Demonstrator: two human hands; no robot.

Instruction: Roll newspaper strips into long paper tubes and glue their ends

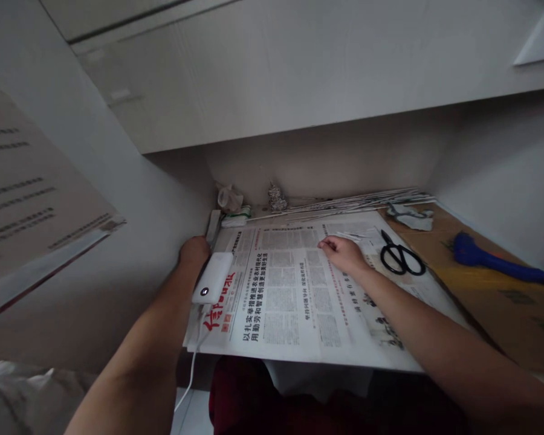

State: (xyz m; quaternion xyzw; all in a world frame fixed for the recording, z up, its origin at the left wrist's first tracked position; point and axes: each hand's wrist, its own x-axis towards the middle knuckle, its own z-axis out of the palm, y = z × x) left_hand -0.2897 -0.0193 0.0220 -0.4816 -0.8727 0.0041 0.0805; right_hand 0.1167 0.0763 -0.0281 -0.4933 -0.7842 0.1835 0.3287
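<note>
My left hand (194, 251) is at the left edge of the newspaper (281, 302), close to a narrow grey block (213, 227). Only its back shows; the fingers are hidden. Over the middle of the paper my right hand (343, 252) is closed, thumb and fingertips pressed together. Whatever they may pinch is too small to make out. Small thin white pieces (353, 237) lie just behind this hand. To its right rest scissors (401, 257) with black looped handles. A white power bank (214, 278) with a cable lies by my left wrist.
Thin rolled paper sticks (358, 202) lie along the back wall beside a small woven figure (277, 197). A crumpled plastic cup (229, 197) stands at the back left. On the cardboard (489, 302) at right is a blue glue gun (494, 257). A cabinet (321, 66) overhangs the worktop.
</note>
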